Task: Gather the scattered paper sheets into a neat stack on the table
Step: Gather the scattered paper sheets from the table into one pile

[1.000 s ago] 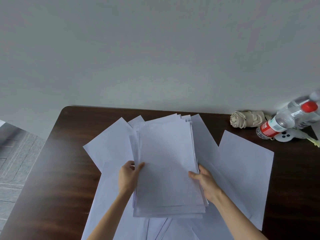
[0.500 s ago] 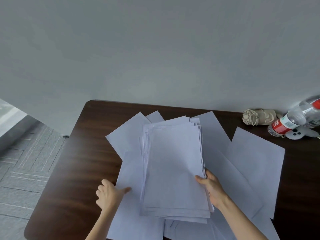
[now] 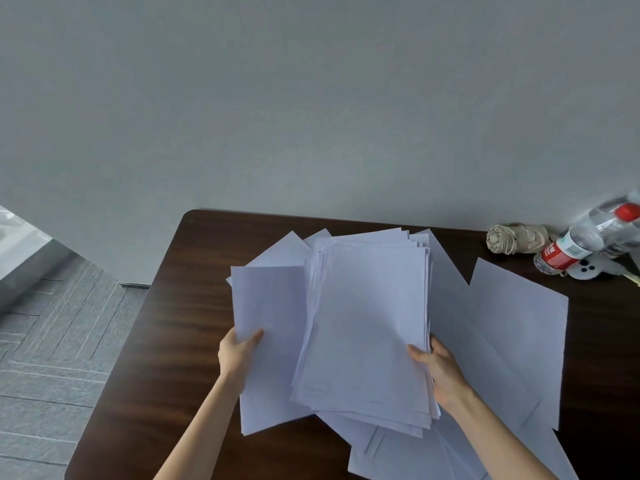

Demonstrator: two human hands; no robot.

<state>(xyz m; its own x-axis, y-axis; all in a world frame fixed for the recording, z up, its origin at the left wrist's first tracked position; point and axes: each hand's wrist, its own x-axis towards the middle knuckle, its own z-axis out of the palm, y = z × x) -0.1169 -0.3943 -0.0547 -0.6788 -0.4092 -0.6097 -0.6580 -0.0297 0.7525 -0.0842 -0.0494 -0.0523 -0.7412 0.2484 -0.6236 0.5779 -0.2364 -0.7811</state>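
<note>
A thick stack of white paper (image 3: 367, 323) sits mid-table, and my right hand (image 3: 438, 370) grips its right edge, thumb on top. My left hand (image 3: 239, 351) pinches the left edge of a single sheet (image 3: 273, 341), raised and tilted beside the stack, its right part tucked under the stack's edge. More loose sheets (image 3: 516, 341) lie spread on the dark wooden table (image 3: 166, 341) to the right, in front of and behind the stack.
At the table's back right lie a plastic water bottle (image 3: 571, 247) with a red label and cap, a folded beige cloth (image 3: 512, 237) and a small white object (image 3: 585, 271). A grey wall runs behind. Tiled floor lies left of the table edge.
My left hand left the stack, reached left to a loose sheet, and now holds it lifted off the table. My right hand keeps its grip on the stack. The view shifted left.
</note>
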